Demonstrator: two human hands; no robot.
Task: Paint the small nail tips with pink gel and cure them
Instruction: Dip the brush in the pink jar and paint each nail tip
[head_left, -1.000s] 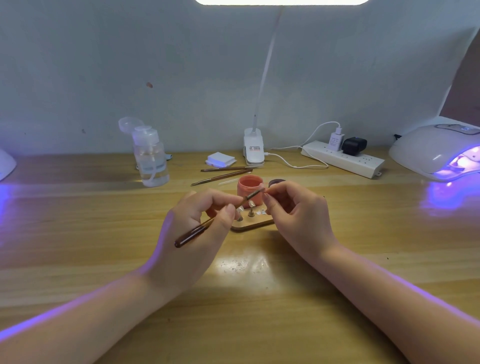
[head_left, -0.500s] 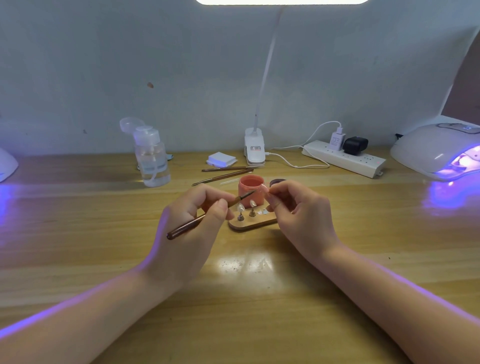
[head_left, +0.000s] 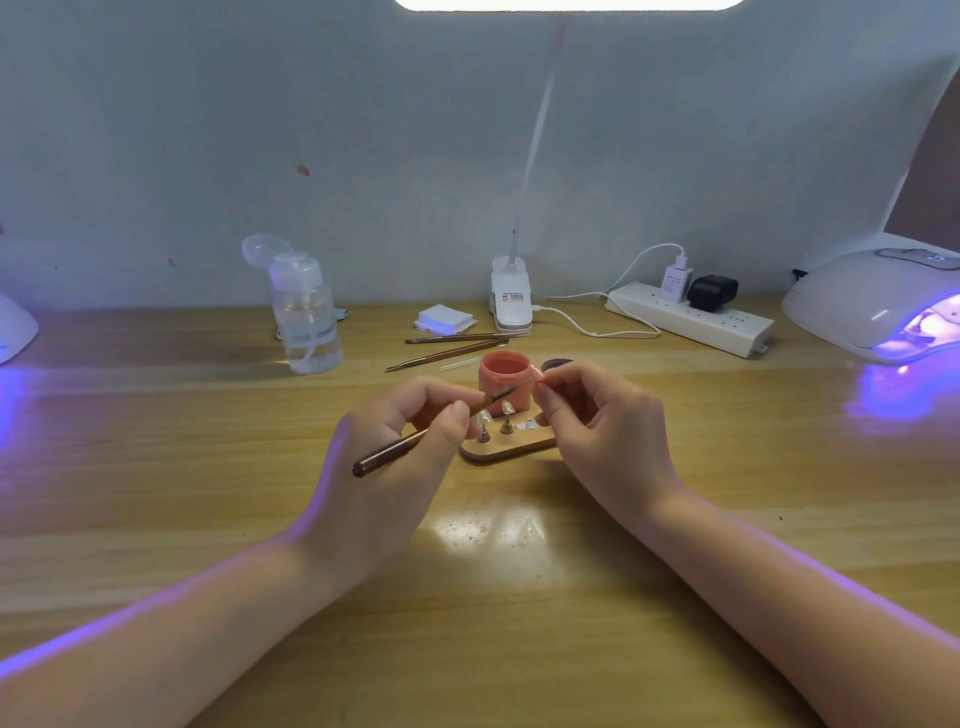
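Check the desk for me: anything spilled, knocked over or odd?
Nothing spilled or tipped. The pink gel pot stands upright and open behind the wooden stand. The clear pump bottle at back left has its cap flipped open, and two spare brushes lie loose.

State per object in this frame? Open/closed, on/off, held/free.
pink gel pot: open, lid off
pot lid: on table behind right hand
brush: held by left hand
nail tip: pinched by right hand
wooden holder: on table, two tips on stands
pump bottle: cap flipped open
curing lamp: on, glowing violet
spare brushes: lying free
power strip: two plugs in
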